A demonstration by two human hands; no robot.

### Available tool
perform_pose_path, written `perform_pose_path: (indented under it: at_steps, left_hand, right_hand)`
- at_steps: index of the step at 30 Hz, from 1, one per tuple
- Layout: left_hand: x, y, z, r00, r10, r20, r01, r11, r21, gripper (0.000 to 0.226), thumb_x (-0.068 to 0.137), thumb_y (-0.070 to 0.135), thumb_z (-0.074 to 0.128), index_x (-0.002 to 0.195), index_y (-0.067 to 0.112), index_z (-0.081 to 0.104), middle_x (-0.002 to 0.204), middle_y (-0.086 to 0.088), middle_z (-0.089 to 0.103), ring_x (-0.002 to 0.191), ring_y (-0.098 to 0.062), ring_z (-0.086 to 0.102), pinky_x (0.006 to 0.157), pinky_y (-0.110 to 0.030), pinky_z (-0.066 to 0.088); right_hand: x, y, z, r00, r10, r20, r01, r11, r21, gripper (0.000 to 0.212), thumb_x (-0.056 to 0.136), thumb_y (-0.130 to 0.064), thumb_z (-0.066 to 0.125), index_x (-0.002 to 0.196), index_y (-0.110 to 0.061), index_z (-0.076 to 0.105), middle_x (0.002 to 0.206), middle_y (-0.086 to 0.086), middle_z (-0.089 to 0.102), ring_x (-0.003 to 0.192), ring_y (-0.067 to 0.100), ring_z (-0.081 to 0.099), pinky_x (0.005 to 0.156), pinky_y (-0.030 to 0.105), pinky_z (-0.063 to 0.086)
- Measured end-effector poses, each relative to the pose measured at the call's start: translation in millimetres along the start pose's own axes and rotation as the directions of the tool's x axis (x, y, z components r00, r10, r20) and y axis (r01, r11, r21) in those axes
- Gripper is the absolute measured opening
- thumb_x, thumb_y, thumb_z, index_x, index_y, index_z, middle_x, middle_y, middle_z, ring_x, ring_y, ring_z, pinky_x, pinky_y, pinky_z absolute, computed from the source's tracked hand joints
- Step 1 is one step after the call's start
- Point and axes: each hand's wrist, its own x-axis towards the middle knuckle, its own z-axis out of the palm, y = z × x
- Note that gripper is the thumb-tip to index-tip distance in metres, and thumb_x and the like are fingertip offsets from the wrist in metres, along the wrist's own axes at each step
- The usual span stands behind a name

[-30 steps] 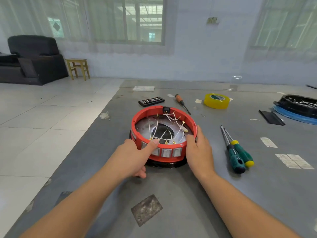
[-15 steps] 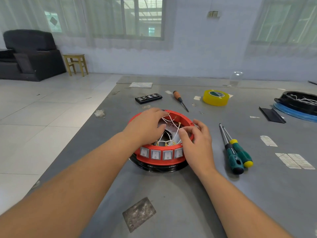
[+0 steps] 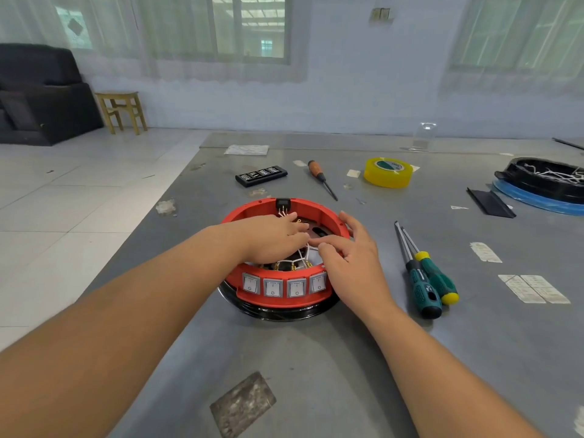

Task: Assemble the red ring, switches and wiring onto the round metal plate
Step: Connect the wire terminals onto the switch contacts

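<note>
Both hands [image 3: 316, 245] inside red ring [image 3: 252, 278]

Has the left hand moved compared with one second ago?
Yes. The left hand was gripping the near outside of the red ring, by the switches; now it reaches over that rim, inside among the white wires.

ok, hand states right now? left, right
Left hand: inside the red ring, over the wires; grip cannot be told.
Right hand: open, fingers on the ring's rim, holding nothing.
</note>
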Motion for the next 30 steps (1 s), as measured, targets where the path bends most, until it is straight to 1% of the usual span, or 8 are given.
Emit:
perform_pose_path:
  at_steps: [5,9,13,17,19,22,26,30]
  left_hand:
    - [-4,5,5,0.999,0.000,-0.045,0.002,0.999,0.044,0.057,0.112,0.054,0.019,0.161,0.032,0.038,0.175,0.007,0.016,0.162,-0.016,0.003,0.131,-0.050,0.006]
    - [-14,9,8,0.974,-0.022,-0.225,0.012,0.999,-0.046,0.054,0.111,0.053,0.032,0.159,0.030,0.042,0.174,0.008,0.019,0.161,-0.015,0.014,0.129,-0.047,0.016]
    - [-43,10,20,0.922,-0.075,-0.381,0.000,0.981,-0.194,0.058,0.108,0.058,0.035,0.160,0.034,0.041,0.170,0.013,0.028,0.158,-0.012,0.024,0.128,-0.040,0.019]
    - [-88,8,53,0.829,-0.006,-0.559,-0.090,0.986,-0.144,0.064,0.102,0.066,0.025,0.147,0.035,0.057,0.156,0.014,0.052,0.155,-0.009,0.030,0.130,-0.039,0.009]
    - [-106,7,73,0.778,0.014,-0.629,-0.102,0.989,-0.104,0.060,0.102,0.066,0.032,0.143,0.035,0.062,0.152,0.015,0.056,0.154,-0.007,0.032,0.131,-0.042,0.007]
    - [-119,3,93,0.762,0.011,-0.647,-0.070,0.995,-0.065,0.057,0.101,0.063,0.038,0.148,0.036,0.056,0.153,0.015,0.054,0.152,-0.010,0.035,0.132,-0.049,0.011]
    - [-121,-1,98,0.727,-0.031,-0.686,-0.020,0.998,-0.067,0.054,0.100,0.059,0.040,0.147,0.038,0.057,0.144,0.012,0.059,0.147,-0.015,0.043,0.130,-0.052,0.019]
    - [-123,-14,103,0.703,-0.167,-0.691,0.003,0.973,-0.232,0.050,0.104,0.063,0.042,0.148,0.044,0.054,0.154,0.013,0.050,0.160,-0.023,0.015,0.130,-0.055,0.007]
  right_hand:
    - [0,4,-3,0.999,-0.023,0.023,0.025,0.997,-0.069,0.051,0.081,-0.061,0.029,0.107,-0.048,0.071,0.160,-0.018,0.030,0.143,0.011,0.024,0.118,0.048,0.030]
    - [-4,-2,-12,0.997,-0.076,0.014,0.077,0.980,-0.185,0.057,0.094,-0.067,0.026,0.140,-0.044,0.051,0.161,-0.012,0.034,0.147,0.016,0.030,0.118,0.045,0.030]
    - [0,7,-53,0.979,-0.078,-0.190,-0.004,0.917,-0.398,0.056,0.096,-0.064,0.035,0.133,-0.031,0.060,0.140,-0.003,0.060,0.130,0.024,0.051,0.106,0.042,0.041]
    - [-8,43,-95,0.964,0.248,-0.099,-0.252,0.718,-0.649,0.056,0.093,-0.060,0.047,0.139,-0.029,0.053,0.145,0.005,0.052,0.130,0.036,0.046,0.106,0.046,0.038]
    - [-14,58,-99,0.945,0.325,-0.018,-0.262,0.725,-0.637,0.057,0.092,-0.055,0.052,0.142,-0.029,0.049,0.146,0.007,0.049,0.130,0.037,0.045,0.106,0.044,0.039]
    - [-16,63,-97,0.947,0.320,0.019,-0.257,0.794,-0.551,0.054,0.089,-0.038,0.057,0.142,-0.027,0.052,0.143,0.009,0.053,0.128,0.036,0.047,0.107,0.041,0.039]
    - [-18,47,-82,0.952,0.302,0.046,-0.230,0.810,-0.540,0.048,0.085,-0.034,0.059,0.133,-0.026,0.057,0.136,0.008,0.057,0.123,0.036,0.050,0.104,0.041,0.041]
    - [-21,19,-43,0.959,0.250,0.135,-0.154,0.857,-0.492,0.043,0.085,-0.033,0.057,0.128,-0.027,0.059,0.139,0.005,0.055,0.125,0.035,0.047,0.105,0.040,0.040]
